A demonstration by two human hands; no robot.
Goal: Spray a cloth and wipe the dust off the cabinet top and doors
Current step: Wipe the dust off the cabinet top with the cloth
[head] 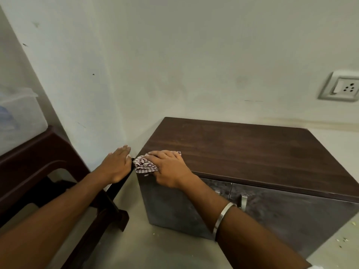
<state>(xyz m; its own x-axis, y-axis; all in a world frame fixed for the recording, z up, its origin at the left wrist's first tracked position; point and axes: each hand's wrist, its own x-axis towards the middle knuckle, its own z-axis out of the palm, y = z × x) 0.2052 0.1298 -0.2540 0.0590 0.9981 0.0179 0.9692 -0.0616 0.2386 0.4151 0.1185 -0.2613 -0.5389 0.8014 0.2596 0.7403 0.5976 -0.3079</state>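
Your right hand (171, 167) presses the bunched cloth (144, 165) flat-fingered on the cabinet top's (242, 150) near-left corner; the unwiped top stretches right and far. Your left hand (116, 164), fingers straight, rests just left, holding nothing.

The cloth (144, 164) lies on the cabinet's (242, 152) front left corner; a chair (38, 167) stands left; a wall socket (342, 87) behind right.
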